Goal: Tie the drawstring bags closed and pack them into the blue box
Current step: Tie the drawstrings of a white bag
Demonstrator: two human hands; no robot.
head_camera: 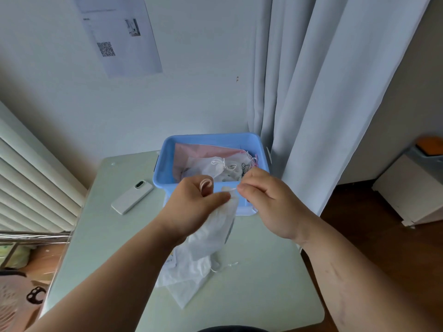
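both hands mid-frame — left hand pinches the white drawstring bag at its neck, right hand pinches its cord — blue box just behind.

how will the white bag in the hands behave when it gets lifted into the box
Probably floppy: the white bag hangs limp and creased from the left hand. Likely light: fingertips hold it, the right hand only pinching its string. Its loose bottom may snag the blue box rim.

White bag held up, tied bags in blue box
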